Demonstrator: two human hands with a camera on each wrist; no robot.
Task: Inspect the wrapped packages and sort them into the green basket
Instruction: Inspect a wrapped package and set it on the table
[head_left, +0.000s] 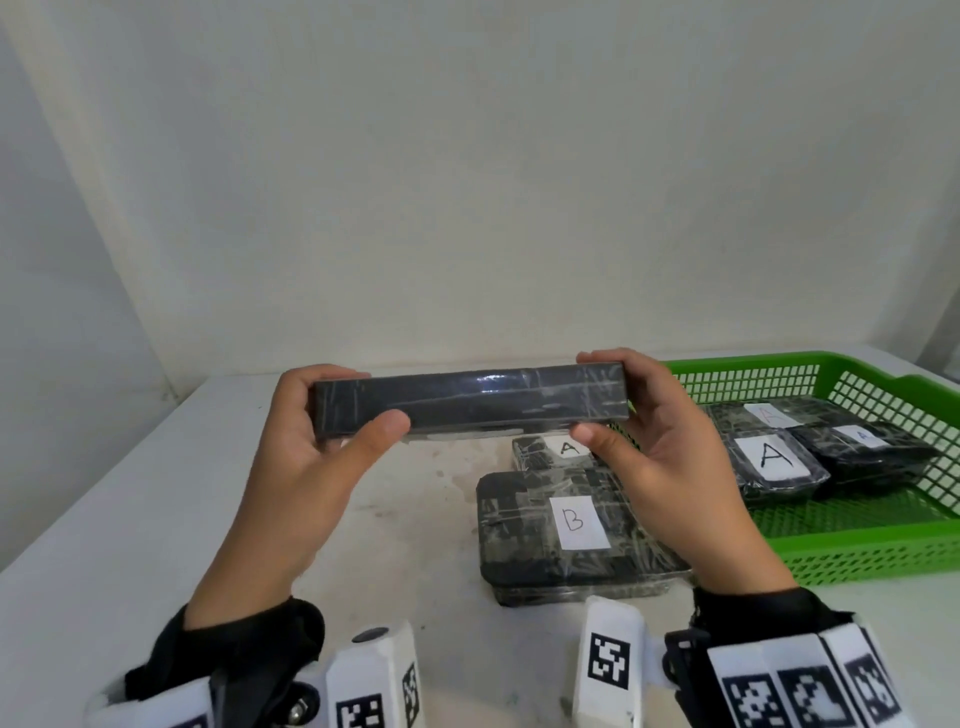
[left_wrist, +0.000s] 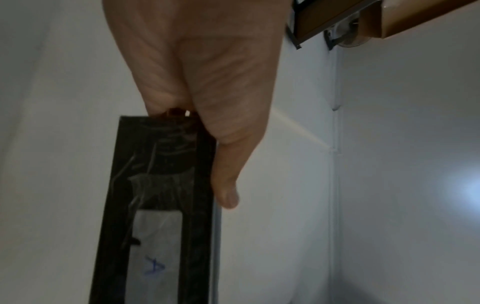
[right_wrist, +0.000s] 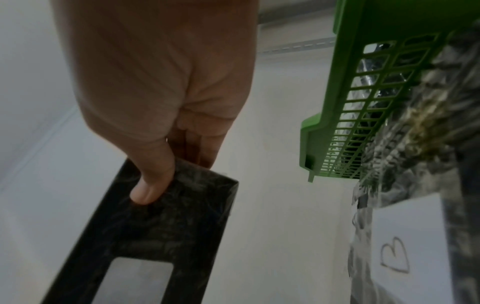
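Both hands (head_left: 467, 457) pinch the edge-on wrapped package (head_left: 470, 406), its label hidden from the head view.

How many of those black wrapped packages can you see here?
6: one held package between both hands, three lying in the green basket, and two on the table, labelled A and B. More may be hidden.

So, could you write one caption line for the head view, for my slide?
Both hands, left hand and right hand, hold a wrapped black package edge-on above the table, beside the green basket holding packages labelled A.
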